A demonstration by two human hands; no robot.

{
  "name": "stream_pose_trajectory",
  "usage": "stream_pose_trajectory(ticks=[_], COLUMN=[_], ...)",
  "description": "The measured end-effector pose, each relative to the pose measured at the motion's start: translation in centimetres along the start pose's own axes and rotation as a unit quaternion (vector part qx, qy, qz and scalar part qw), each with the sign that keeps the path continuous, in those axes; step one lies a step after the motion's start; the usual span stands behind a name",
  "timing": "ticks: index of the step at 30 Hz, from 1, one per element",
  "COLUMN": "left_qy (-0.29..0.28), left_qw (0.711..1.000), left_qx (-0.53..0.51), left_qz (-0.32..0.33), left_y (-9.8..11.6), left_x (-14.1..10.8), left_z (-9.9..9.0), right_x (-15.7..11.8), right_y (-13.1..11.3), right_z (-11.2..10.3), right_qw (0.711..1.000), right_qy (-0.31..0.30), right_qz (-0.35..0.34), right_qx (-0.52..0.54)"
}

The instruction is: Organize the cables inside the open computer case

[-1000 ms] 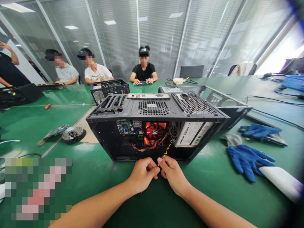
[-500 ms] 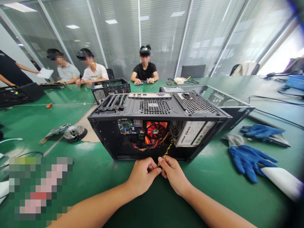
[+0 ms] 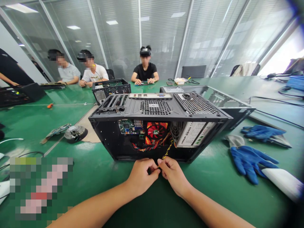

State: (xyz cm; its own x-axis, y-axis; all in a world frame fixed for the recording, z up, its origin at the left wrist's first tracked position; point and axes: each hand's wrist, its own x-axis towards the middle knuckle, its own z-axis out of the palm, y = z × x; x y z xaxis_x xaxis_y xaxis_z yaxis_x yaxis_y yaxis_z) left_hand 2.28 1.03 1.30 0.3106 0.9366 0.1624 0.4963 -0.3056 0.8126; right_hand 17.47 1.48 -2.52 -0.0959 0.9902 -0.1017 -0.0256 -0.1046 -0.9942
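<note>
Centrally: open computer case [image 3: 159,109], on green table [image 3: 95,177]. Before it: left hand [image 3: 142,175] and right hand [image 3: 173,172], together, fingers pinched on yellow-and-black cable [image 3: 169,148]. Inside case: red fan [image 3: 156,130]. Right of case: blue glove [image 3: 251,160].

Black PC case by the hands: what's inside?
Visible: red fan, part of a circuit board, labelled power supply, multicoloured cable bundle, and a yellow-black cable leading out to the right hand. Covered: whatever sits behind the fan.
</note>
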Motion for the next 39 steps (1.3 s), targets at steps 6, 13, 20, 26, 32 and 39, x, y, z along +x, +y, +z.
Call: stream_pose_trajectory(ticks=[6, 13, 20, 26, 32, 39], left_qy=[-0.014, -0.033, -0.028, -0.022, -0.018, -0.004], left_qw=[1.0, 0.999, 0.979, 0.98, 0.991, 0.963], left_qx=[-0.021, 0.009, 0.174, 0.174, 0.121, 0.243], left_qz=[-0.011, 0.012, 0.099, 0.094, 0.063, 0.116], left_y=[-0.2, -0.4, -0.8, -1.1, -0.8, -0.5], left_x=[-0.1, -0.3, -0.8, -0.7, -0.5, -1.2], left_z=[0.0, 0.1, 0.5, 0.6, 0.3, 0.5], right_x=[0.0, 0.1, 0.1, 0.1, 0.1, 0.0], right_y=[-0.2, -0.2, -0.1, 0.0, -0.1, 0.0], right_z=[0.0, 0.0, 0.0, 0.0, 0.0, 0.2], right_qw=[1.0, 1.0, 0.999, 0.999, 1.0, 0.999], right_qy=[0.004, 0.002, 0.029, 0.027, 0.023, 0.038], right_qz=[0.007, 0.015, -0.015, -0.012, 0.008, 0.002], right_qx=[0.014, 0.02, -0.027, -0.026, -0.003, -0.01])
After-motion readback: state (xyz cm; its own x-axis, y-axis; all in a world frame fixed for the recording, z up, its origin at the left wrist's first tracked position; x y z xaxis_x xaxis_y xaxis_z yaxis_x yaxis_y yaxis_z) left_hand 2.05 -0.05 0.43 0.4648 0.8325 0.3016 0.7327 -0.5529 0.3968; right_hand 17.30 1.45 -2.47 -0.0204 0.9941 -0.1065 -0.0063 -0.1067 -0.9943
